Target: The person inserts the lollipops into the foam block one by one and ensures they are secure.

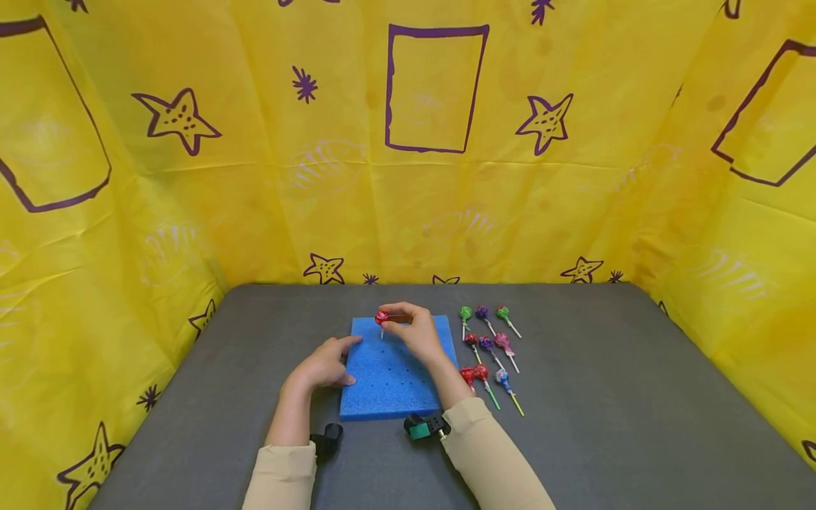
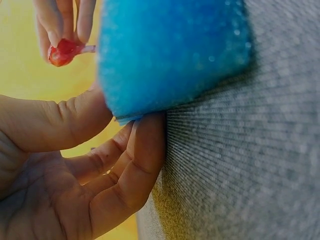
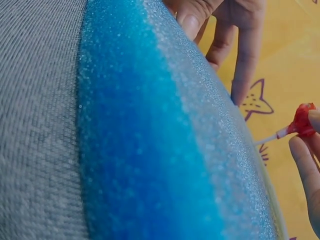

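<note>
Right hand (image 1: 414,334) pinched red-wrapped, white-sticked round lollipop (image 1: 380,318) over far-left area of blue rectangular foam block (image 1: 401,400) | left hand (image 1: 324,365), spread, touched its left edge | lollipop seemed light, hard, slick-wrapped; best gripped by head

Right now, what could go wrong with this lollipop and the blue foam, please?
The stick may tilt or bend if the right hand pushes unevenly, since it pinches the red lollipop by its head. The blue foam could slide if the left hand, at its left edge, lifts away. The right forearm might brush the lollipops lying beside it.
</note>
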Tool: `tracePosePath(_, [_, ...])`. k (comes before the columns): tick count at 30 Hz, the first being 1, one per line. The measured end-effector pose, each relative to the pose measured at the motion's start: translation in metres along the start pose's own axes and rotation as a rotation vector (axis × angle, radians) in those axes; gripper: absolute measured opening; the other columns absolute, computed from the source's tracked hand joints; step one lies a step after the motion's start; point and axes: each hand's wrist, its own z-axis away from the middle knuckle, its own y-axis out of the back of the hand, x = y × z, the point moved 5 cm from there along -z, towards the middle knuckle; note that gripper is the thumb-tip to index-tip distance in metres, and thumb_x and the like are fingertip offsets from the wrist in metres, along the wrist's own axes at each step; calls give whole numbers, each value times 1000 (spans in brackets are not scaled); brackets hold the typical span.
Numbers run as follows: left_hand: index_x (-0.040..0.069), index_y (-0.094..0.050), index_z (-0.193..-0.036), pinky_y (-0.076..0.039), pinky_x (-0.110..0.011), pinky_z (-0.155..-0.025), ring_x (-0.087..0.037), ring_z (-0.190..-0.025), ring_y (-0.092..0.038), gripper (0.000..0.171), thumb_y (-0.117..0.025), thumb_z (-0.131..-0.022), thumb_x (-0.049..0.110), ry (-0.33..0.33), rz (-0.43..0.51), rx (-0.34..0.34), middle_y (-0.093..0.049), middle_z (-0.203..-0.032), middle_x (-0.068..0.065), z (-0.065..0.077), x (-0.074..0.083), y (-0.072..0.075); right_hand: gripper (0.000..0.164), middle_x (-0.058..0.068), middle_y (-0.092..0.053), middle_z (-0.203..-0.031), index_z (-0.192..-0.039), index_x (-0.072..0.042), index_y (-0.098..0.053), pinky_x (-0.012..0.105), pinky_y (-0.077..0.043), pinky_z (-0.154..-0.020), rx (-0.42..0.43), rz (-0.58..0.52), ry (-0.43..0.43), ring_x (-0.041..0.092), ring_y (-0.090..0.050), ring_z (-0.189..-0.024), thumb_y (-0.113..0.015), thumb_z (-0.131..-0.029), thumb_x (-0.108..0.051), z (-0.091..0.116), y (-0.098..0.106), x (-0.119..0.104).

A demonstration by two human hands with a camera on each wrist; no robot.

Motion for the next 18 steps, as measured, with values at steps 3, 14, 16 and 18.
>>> tracePosePath(3, [11, -42, -150, -51, -51, -95, -35, -111, -52, 70, -71, -86, 4, 5, 0, -1, -48, -138, -26, -1, 0, -1, 27, 13, -74, -113, -117, -11, -72, 26, -55, -78, 5, -3, 13, 27, -69, -105, -71, -90, -12, 0, 2, -1])
tracePosePath(14, [11, -44, -149, -51, -45, -88, -34, -109, -52, 69, -71, -86, 3, -3, -3, 5, -50, -136, -25, -1, 0, -1, 27, 11, -74, -114, -116, -12, -73, 27, -56, -78, 15, 31, -2, 27, -69, -106, -71, -90, -11, 2, 9, 0])
tracePosePath(16, [11, -44, -149, -51, -44, -86, -34, -109, -53, 69, -71, -86, 4, -3, -4, 7, -50, -136, -25, -1, 0, -1, 27, 10, -74, -115, -117, -14, -73, 28, -57, -79, 16, 29, -17, 26, -69, -108, -72, -89, -12, 2, 11, 0])
tracePosePath(18, [11, -44, -149, -51, -41, -84, -33, -108, -53, 69, -72, -85, 4, -3, -3, 9, -50, -136, -25, 0, 0, 0, 27, 11, -73, -117, -117, -13, -73, 31, -57, -81, 10, 27, -14, 27, -69, -109, -71, -90, -11, 3, 13, -1])
